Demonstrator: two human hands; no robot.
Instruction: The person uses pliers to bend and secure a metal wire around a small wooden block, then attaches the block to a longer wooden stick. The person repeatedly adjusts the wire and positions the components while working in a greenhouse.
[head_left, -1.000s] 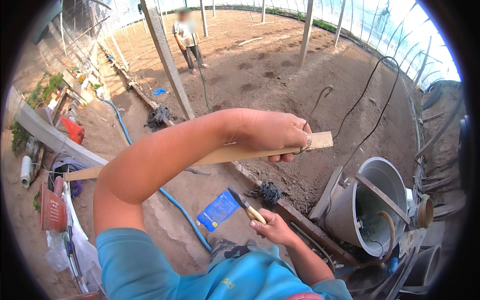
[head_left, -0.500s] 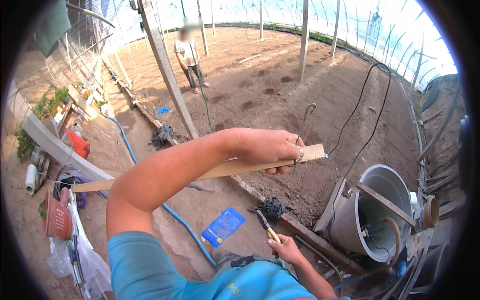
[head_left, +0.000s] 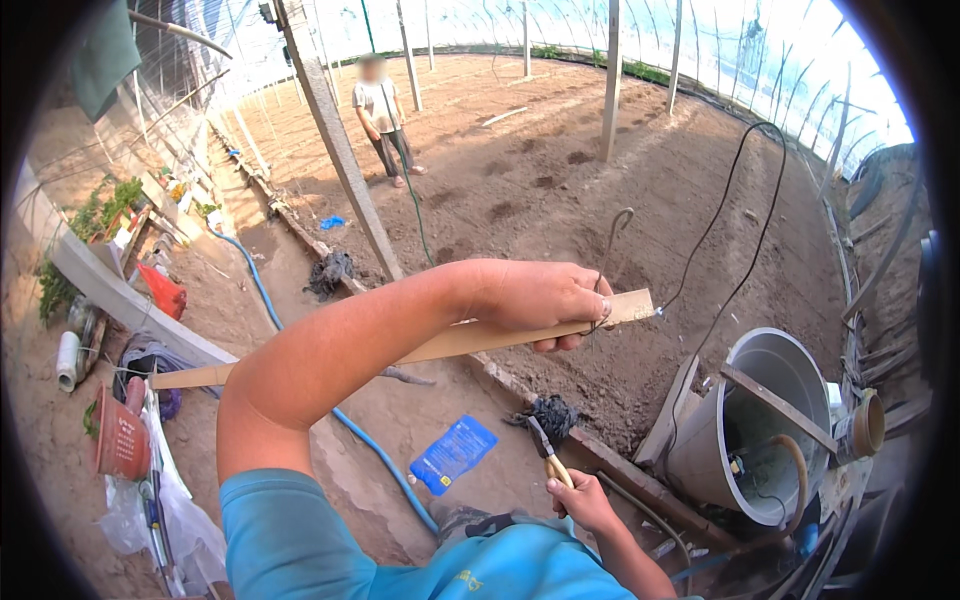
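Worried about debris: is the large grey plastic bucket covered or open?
Open: the bucket's inside shows around a narrow brown slat crossing it.

We look across bare brown soil (head_left: 690,175) toward a curved, translucent wall (head_left: 790,50) that glows with bright daylight. Grey posts (head_left: 611,90) stand in the soil, near and far, and a pale beam (head_left: 125,292) curves at left.

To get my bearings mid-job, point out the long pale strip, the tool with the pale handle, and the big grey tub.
Long pale strip (head_left: 450,343), head view: middle stretch of its face.
Tool with the pale handle (head_left: 558,470), head view: the handle.
Big grey tub (head_left: 697,445), head view: outer wall.
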